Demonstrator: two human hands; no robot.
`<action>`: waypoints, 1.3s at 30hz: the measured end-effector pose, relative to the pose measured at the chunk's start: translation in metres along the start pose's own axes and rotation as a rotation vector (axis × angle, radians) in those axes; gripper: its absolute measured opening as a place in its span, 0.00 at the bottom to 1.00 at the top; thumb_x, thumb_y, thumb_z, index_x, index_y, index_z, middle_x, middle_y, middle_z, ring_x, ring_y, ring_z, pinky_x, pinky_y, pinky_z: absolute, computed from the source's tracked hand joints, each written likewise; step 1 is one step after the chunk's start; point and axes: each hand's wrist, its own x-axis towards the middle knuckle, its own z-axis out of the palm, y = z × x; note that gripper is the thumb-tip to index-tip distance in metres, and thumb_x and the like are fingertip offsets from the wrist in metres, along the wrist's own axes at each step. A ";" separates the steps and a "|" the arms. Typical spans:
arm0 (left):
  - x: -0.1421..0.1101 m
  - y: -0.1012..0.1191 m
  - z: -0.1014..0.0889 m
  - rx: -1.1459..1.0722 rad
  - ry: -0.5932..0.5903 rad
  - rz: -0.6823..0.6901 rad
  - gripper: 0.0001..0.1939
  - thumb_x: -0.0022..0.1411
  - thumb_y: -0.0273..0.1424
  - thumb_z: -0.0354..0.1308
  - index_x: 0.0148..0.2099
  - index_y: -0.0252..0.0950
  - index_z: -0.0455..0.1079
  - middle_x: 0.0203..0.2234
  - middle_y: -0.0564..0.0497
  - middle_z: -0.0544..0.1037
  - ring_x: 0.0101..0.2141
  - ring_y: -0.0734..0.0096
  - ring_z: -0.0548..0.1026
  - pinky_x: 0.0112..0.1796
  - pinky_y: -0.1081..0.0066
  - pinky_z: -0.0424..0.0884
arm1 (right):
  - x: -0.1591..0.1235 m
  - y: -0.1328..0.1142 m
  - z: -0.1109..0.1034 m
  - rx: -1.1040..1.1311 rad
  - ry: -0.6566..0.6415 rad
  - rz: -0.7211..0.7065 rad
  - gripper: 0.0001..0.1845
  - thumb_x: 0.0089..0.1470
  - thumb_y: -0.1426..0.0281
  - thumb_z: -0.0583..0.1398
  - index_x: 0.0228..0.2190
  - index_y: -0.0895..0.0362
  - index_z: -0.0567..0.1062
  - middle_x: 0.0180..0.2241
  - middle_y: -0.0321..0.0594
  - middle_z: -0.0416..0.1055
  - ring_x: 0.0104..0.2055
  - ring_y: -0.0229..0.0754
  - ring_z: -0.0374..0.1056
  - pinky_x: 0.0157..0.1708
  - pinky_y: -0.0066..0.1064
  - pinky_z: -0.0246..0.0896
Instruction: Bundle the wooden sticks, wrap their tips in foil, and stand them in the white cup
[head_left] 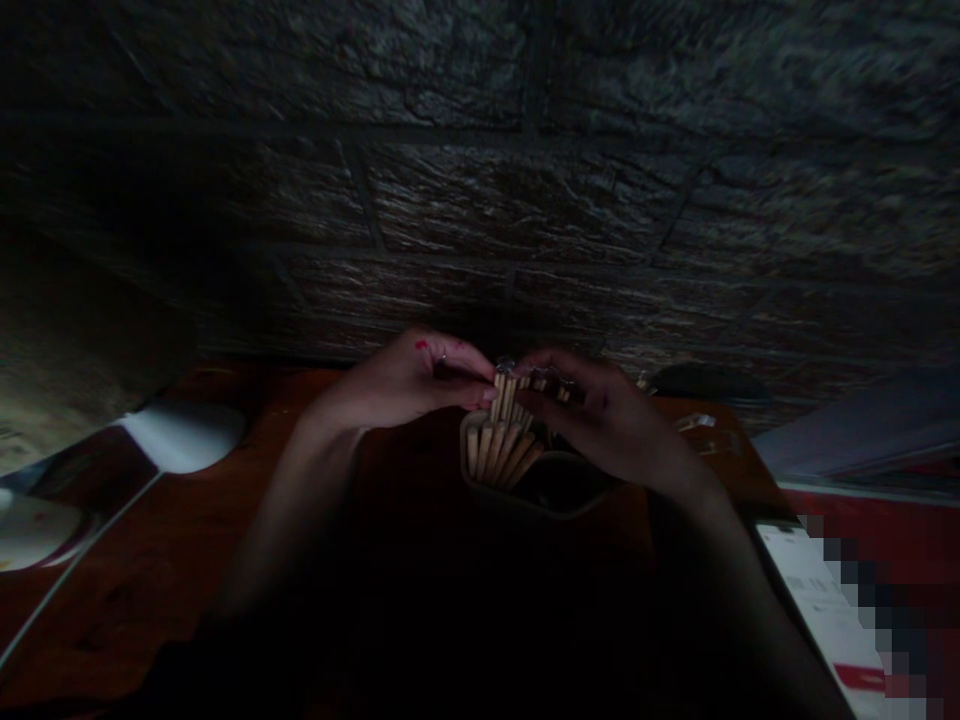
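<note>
The scene is very dark. My left hand (409,385) and my right hand (600,415) meet above a small dark container (555,495) on a reddish-brown table. Both pinch small wooden clothespins (504,395) between fingertips, fingers closed. Several more wooden clothespins (499,455) stand packed in the left side of the container. The left hand has red nail polish and a ring. My forearms run down into shadow.
A dark brick-textured wall (525,200) stands right behind the table. A white object (184,435) with a thin cable lies at the left. Papers and a white printed sheet (817,590) lie at the right, with a dark round thing (705,380) behind.
</note>
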 end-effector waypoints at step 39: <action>-0.002 0.004 0.007 0.039 0.016 0.025 0.11 0.54 0.27 0.68 0.42 0.34 0.77 0.34 0.51 0.83 0.34 0.72 0.80 0.35 0.75 0.74 | -0.010 -0.008 -0.010 -0.147 -0.011 0.117 0.12 0.59 0.68 0.62 0.45 0.52 0.78 0.42 0.40 0.79 0.44 0.46 0.75 0.43 0.37 0.70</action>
